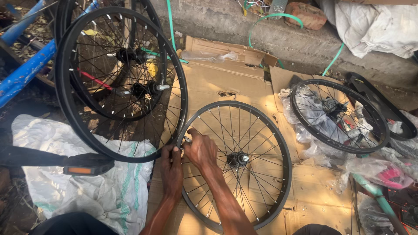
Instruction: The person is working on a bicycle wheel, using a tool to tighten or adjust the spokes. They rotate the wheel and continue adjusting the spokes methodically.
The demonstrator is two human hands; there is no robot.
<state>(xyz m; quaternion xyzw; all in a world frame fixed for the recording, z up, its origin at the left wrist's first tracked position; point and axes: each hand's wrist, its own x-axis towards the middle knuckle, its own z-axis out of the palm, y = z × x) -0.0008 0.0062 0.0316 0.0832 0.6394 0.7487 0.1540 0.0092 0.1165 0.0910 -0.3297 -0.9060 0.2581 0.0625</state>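
Lying flat on a sheet of brown cardboard [226, 82], a black spoked bicycle wheel [237, 163] is seen in the middle of the head view, its hub [237, 159] near centre. Both hands are placed at the wheel's left rim. The left hand [172, 167] is wrapped around the rim, fingers curled over its edge. The right hand [200, 150] is closed on a small metal tool [187, 139], pinched just beside the rim where the spokes end; what kind of tool it is cannot be told.

A second, larger black wheel [122, 82] is noted leaning upright at left, its lower rim just beside the left hand, with another wheel partly hidden behind it. A third, smaller wheel [339, 115] is recorded at right, resting on crumpled clear plastic wrapping [305, 135]. A white woven sack [87, 191] is spread at lower left, with a black pedal bearing an orange reflector [87, 165] above it. Blue frame tubes [26, 69] are visible at upper left. A concrete ledge [270, 30] runs along the top, with a brick [307, 15] and white cloth [374, 26] upon it.
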